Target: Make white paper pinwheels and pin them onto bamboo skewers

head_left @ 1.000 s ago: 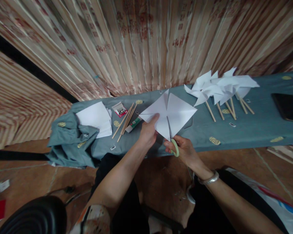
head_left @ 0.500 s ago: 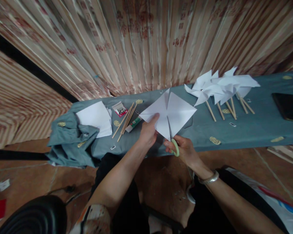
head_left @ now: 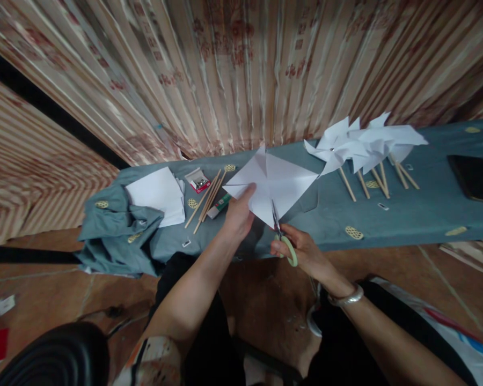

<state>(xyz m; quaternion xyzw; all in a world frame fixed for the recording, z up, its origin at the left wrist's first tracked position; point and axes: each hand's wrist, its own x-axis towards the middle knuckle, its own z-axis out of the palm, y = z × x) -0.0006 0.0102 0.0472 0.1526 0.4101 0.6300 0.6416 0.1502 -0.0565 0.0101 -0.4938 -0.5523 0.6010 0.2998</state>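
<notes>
A square sheet of white paper [head_left: 285, 174], turned corner toward me, has slits running in from its corners. My left hand [head_left: 240, 214] pinches it near the left side, thumb on top. In my right hand [head_left: 300, 246] is a pair of scissors [head_left: 290, 251] with pale green handles. Its metal blades lie along the slit at the paper's near corner. To the right, several white paper pinwheels [head_left: 340, 145] on wooden sticks lie overlapping on the cloth.
The narrow table has a grey-green cloth [head_left: 330, 220]. On its left are a paper stack [head_left: 156, 193], a small red-and-white box [head_left: 197, 180] of metal pieces, several wooden sticks [head_left: 207, 201] and a green-and-white box [head_left: 218, 207]. A dark phone [head_left: 473, 177] lies far right.
The paper has shifted a little left with my left hand. My right hand has drawn slightly back toward me, and more of the scissor blades now shows.
</notes>
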